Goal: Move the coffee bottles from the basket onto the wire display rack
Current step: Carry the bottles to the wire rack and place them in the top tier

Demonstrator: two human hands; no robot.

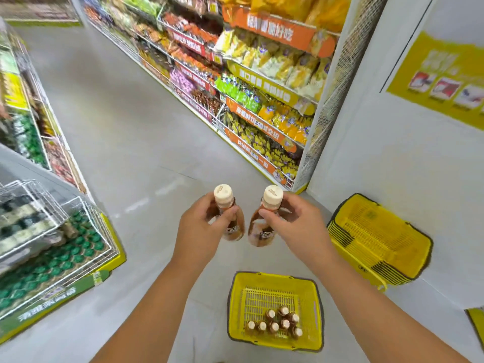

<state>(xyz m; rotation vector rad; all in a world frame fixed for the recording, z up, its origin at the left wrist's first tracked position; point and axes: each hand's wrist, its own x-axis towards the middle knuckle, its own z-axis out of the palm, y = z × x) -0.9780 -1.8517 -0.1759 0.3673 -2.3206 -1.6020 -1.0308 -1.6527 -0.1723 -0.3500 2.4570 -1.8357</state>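
Left hand: the left hand (203, 229) is curled round the neck of the left coffee bottle (230, 218), which is held upright over the floor.
Right hand: the right hand (296, 226) is wrapped round the neck of the right coffee bottle (264, 221), thumb across the front; the bottle is tilted slightly, its base leaning toward the other one.
Held bottles: both are brown with cream caps and are kept just beside each other, apart at the caps.
Basket: a yellow basket (313, 307) is seen on the floor (117, 132) below the hands; the remaining coffee bottles (277, 322) are clustered upright in its near part.
Wire display rack: a wire display rack (86, 231) stands at the left, loaded with green-capped bottles (65, 260).
Stacked baskets: a stack of yellow baskets (377, 239) is set against the white wall (392, 158) at the right.
Shelving: snack shelves (248, 82) are lined along the aisle beyond.
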